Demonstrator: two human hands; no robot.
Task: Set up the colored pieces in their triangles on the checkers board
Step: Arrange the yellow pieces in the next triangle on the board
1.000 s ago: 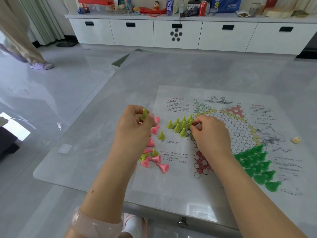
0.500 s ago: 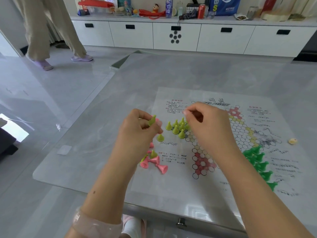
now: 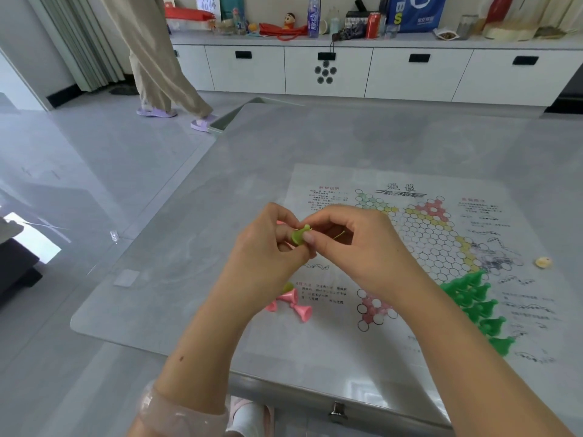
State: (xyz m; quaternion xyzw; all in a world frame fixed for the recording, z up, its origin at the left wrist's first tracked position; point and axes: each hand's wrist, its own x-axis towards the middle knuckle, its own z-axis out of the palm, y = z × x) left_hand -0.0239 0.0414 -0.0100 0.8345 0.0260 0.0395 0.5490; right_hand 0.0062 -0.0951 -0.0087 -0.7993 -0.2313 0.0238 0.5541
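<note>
Lime-green plastic shows between the two hands: a small cone-shaped lime-green piece [image 3: 298, 237] is raised above the left part of the checkers board [image 3: 419, 247], held where the fingertips of both hands meet. The left hand [image 3: 268, 250] has its fingers curled, thumb and forefinger pinching the piece from the left; the right hand [image 3: 353, 244] also has curled fingers [image 3: 310, 238], its thumb and forefinger closing on the same piece from the right. The board is a printed paper sheet with a hexagon star pattern, lying flat on the grey worktop [image 3: 315, 143]. Along its near-right triangle stands a tight group of dark green pieces [image 3: 476, 307], upright and touching one another. Near the left wrist, just off the board's printed grid, a few pink pieces [image 3: 293, 302] lie tipped on their sides, with another lime-green one partly hidden behind the left hand. The pink-tinted triangle [image 3: 373, 309] at the near side of the star holds no pieces, and neither does the pale green triangle [image 3: 370, 200] at the far left. A small pale object [image 3: 543, 262] rests on the right edge of the sheet; what it is cannot be told. On the floor beyond the worktop, another person's legs [image 3: 157, 58] in beige trousers and lilac slippers are in view beside a white cabinet [image 3: 347, 70].
</note>
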